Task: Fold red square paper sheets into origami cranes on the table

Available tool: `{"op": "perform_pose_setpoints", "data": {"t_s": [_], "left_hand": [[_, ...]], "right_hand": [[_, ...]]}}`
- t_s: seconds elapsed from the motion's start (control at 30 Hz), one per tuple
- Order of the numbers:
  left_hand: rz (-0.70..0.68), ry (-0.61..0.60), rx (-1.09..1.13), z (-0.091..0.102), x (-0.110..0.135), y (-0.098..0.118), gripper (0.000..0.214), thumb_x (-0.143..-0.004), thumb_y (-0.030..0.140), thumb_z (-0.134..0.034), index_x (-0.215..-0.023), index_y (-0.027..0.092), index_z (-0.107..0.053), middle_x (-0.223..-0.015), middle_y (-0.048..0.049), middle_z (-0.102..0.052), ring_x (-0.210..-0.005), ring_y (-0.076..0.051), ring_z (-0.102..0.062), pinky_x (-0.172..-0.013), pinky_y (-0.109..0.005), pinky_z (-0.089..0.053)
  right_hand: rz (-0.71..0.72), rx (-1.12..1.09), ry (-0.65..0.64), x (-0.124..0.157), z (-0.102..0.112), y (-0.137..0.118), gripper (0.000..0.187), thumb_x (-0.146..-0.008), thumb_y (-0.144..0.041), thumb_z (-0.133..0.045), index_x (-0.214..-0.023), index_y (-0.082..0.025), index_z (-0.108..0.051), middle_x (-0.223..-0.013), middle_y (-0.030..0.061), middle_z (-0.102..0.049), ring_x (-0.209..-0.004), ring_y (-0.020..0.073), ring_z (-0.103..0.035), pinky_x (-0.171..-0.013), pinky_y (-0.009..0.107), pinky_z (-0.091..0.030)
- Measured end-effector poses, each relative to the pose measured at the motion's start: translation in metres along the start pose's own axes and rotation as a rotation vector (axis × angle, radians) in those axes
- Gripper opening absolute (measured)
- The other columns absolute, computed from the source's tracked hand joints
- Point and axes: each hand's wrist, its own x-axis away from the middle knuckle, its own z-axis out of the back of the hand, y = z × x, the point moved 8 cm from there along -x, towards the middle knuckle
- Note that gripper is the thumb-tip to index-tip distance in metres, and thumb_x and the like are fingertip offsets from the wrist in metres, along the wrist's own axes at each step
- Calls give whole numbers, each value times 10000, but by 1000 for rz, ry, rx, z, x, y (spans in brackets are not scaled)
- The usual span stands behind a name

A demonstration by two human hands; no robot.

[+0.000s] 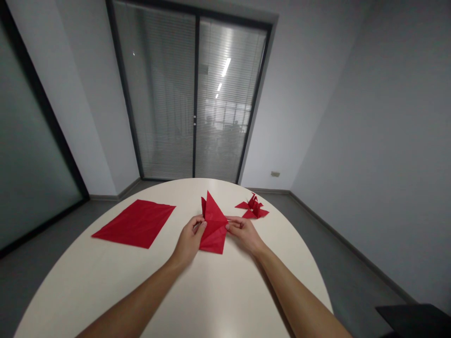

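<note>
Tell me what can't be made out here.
All in the head view:
Far side of the folded red paper: hidden by its front.
Some fingertips of the left hand: hidden by paper and hand.
Near edge of the table: cut off by the bottom edge.
Dark object, lower right: cut off by the picture's corner.
What lies beyond the blinds: blurred, partly screened by them.

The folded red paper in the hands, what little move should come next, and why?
Maybe press the folded red paper flatter: its tall top point seems apart from the smaller point beside it, and the left hand and right hand hold opposite sides.
</note>
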Motion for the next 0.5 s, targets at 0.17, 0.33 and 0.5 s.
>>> {"op": "perform_pose_setpoints", "data": {"t_s": [0.17,0.33,0.5], "left_hand": [[9,-20,38,-5,3,2,315,-814,506,-663,-854,195,-625,-1074,-92,-713,-997,-243,-657,-903,-333,-505],[2,-22,35,-3,3,3,337,-863,489,-617,-976,175,-668,-1175,-113,-701,-1121,-258,-627,-976,-346,-475],[91,44,128,7,1,-8,414,-845,515,-646,-1072,170,-663,-1135,-111,-713,-1065,-254,-661,-945,-367,-500]], "right_hand": [[-26,40,62,-1,5,5,547,-688,-458,-857,-1125,-147,-747,-873,78,-773,-724,170,-677,-677,299,-528],[-6,56,103,-3,13,8,532,-663,-468,-862,-1077,-148,-767,-849,67,-763,-725,175,-665,-698,323,-538],[4,60,101,-4,14,9,467,-698,-439,-842,-1067,-160,-781,-881,68,-768,-742,174,-661,-747,343,-535]]}}
